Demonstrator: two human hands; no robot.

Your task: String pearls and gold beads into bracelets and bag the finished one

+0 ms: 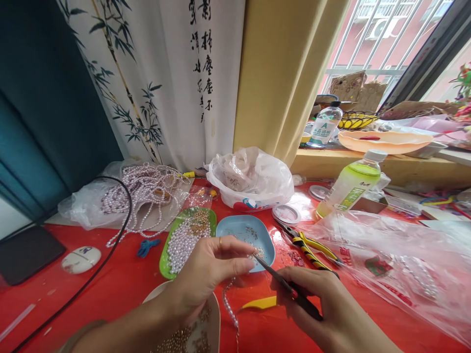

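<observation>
My left hand (pixel 211 267) pinches the top of a pearl bead strand (pixel 230 306) that hangs down from thumb and fingers. My right hand (pixel 324 306) is wrapped round dark pliers (pixel 283 284), whose tip reaches the pinch at the strand's upper end. Both hands hover over a red table (pixel 121 279). Just behind them lie a blue dish (pixel 245 230) with a few small metal bits and a green tray (pixel 167 262) full of loose pearls. A white bowl (pixel 217 318) of gold-coloured beads sits under my left wrist.
Yellow-handled pliers (pixel 312 247) lie right of the blue dish. A white plastic bag (pixel 253 179), a green drink bottle (pixel 349 184), clear plastic sheeting (pixel 397 264), a heap of pearl strands (pixel 147 189), a black cable (pixel 121 235) and a dark tablet (pixel 27 252) surround the work spot.
</observation>
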